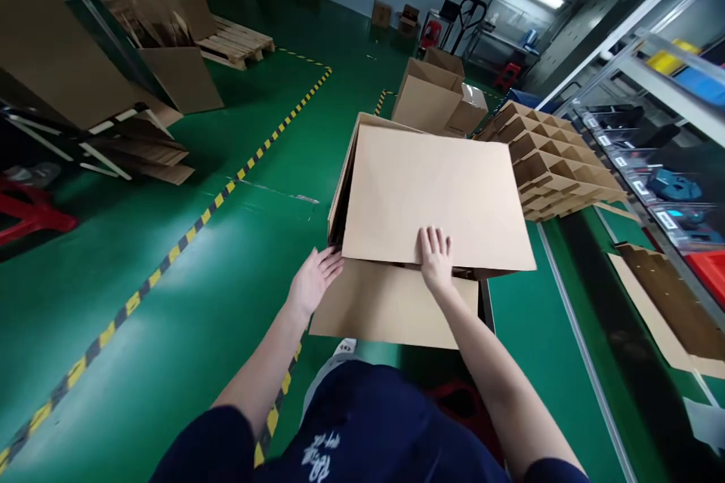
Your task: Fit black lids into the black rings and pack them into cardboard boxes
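Observation:
A large brown cardboard box (343, 185) is in front of me, its upper flap (436, 192) lying over the top. Another flap (385, 302) spreads out toward my body on the near side, and a dark gap shows between the two. My right hand (436, 260) rests flat on the near edge of the upper flap, fingers stretched out. At the box's near left corner is my left hand (316, 279), its fingers extended and their tips at the edge. The inside of the box is mostly hidden.
Stacked cardboard dividers (558, 166) stand to the right, beside a shelf rack (651, 173) with bins. Beyond the box are open cartons (427, 94). A wooden pallet (235, 41) lies at the back left. Yellow-black tape (192, 232) crosses the green floor.

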### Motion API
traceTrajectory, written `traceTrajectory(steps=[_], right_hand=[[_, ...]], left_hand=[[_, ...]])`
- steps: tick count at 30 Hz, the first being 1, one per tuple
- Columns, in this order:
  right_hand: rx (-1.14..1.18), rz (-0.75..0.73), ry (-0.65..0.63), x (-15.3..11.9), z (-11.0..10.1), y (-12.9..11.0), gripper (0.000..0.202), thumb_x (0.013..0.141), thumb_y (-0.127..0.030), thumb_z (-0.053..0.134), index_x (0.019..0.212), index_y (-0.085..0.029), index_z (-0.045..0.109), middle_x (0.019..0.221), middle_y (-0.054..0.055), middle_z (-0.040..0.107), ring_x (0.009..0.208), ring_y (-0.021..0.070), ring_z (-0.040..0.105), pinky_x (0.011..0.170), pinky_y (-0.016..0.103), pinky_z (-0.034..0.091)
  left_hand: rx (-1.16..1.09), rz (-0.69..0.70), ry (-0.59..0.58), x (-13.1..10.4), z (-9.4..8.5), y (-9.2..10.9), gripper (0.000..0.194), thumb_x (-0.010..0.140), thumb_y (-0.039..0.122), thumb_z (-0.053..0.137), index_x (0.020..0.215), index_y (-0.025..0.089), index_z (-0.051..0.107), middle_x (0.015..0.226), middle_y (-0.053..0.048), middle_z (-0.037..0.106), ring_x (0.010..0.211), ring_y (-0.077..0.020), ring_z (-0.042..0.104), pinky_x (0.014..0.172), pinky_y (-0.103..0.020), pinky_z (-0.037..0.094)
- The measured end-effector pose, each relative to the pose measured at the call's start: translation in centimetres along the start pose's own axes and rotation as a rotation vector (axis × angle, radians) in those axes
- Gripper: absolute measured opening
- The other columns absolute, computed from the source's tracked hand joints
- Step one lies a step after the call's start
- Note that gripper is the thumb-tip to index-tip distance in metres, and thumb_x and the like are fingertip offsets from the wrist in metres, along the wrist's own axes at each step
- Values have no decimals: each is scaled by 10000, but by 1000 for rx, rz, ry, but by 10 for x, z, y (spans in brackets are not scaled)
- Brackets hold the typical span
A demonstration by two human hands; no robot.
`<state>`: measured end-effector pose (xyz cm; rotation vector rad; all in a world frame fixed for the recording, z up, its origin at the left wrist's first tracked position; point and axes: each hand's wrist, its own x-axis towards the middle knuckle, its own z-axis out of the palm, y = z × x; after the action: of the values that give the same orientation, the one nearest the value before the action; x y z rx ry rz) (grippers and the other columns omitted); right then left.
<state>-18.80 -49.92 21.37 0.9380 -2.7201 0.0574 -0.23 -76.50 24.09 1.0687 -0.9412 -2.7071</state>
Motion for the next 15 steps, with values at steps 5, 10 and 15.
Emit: traceTrajectory(steps=[5,10,15], right_hand=[[19,39,-331,18,63,-26,673,987,-35,295,1657,-86,315,1704,215,265,1605,353,212,1279,642,172],[66,85,-481,24,102,-28,667,990,-58,340,1655,-98,328,1712,183,253,1602,359,221,1286,610,185],[148,120,-556,22,116,-17,653,1028,-146,390,1672,-116,290,1726,178,208,1612,364,179,1294,613,146]], left_hand=[[-30,-149,292,-16,-65,-38,556,1051,252,394,1554,19,429,1540,-250,531,1445,-299,527,1284,-475,351],[-47,-229,426,-16,-103,-59,596,938,164,475,1523,60,506,1457,-217,621,1396,-300,572,1258,-451,380],[10,-248,511,-4,-116,-48,536,811,142,538,1334,99,647,1370,-189,686,1430,-302,537,1242,-430,390]])
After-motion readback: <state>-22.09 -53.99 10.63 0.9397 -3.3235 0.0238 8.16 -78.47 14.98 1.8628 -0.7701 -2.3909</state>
